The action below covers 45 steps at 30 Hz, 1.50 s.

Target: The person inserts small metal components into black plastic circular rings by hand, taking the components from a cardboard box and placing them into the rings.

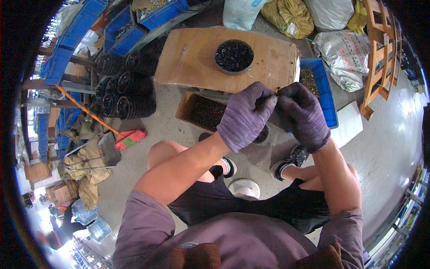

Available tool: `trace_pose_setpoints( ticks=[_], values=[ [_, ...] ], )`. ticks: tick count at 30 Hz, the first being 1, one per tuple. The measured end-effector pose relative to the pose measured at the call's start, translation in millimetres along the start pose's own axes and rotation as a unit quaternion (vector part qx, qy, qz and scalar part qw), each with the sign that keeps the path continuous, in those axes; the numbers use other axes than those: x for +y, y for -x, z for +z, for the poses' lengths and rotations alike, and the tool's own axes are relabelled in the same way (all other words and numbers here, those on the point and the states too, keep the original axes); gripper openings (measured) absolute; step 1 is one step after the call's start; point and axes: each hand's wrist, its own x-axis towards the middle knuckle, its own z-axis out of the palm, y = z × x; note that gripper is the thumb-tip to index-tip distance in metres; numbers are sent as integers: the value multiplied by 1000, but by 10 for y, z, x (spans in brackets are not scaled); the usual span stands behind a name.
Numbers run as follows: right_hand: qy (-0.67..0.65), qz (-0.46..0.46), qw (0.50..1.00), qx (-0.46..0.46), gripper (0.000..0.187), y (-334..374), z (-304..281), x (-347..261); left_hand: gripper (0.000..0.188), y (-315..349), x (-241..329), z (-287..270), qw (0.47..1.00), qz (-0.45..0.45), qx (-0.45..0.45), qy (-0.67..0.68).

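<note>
Brown cardboard point(190, 58) — bowl point(234, 71) of small, dark, glossy rings point(233, 53) — left hand point(246, 117), right hand point(305, 115) pinched, contents unclear

Your purple-gloved left hand point(247, 117) and purple-gloved right hand point(305, 117) curl close together near a brown cardboard tabletop point(188, 58) bearing a round bowl point(235, 72) of small black parts point(234, 54); a rectangular blue plastic crate point(329, 92) stands to its right.

kinda worn brown cardboard-topped surface point(188, 58), pretty scuffed up, round dish point(236, 71) parked roughly around the middle, loaded with a pile of small dark parts point(234, 54)
</note>
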Motion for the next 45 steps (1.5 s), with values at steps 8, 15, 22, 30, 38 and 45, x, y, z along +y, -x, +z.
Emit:
trace_pose_setpoints(
  ticks=[8, 15, 22, 30, 38, 45],
  values=[
    [76, -48, 993, 75, 20, -57, 22, 48, 24, 32, -55, 75, 998, 61, 2, -7],
    [340, -136, 930, 43, 17, -136, -136, 181, 29, 41, -114, 103, 991, 34, -83, -97],
    [390, -72, 913, -98, 18, -120, -270, 32, 23, -42, -243, 2, 989, 32, -140, -39],
    [248, 153, 937, -195, 20, -99, -395, 188, 17, -77, -326, -174, 870, -274, -168, 373],
    [282, -205, 922, -170, 19, -150, -381, 73, 19, -46, -305, -130, 906, -228, -114, 338],
    [127, -40, 986, -101, 25, -19, -298, -90, 23, -61, -73, -206, 877, -264, -106, 388]
  ],
)
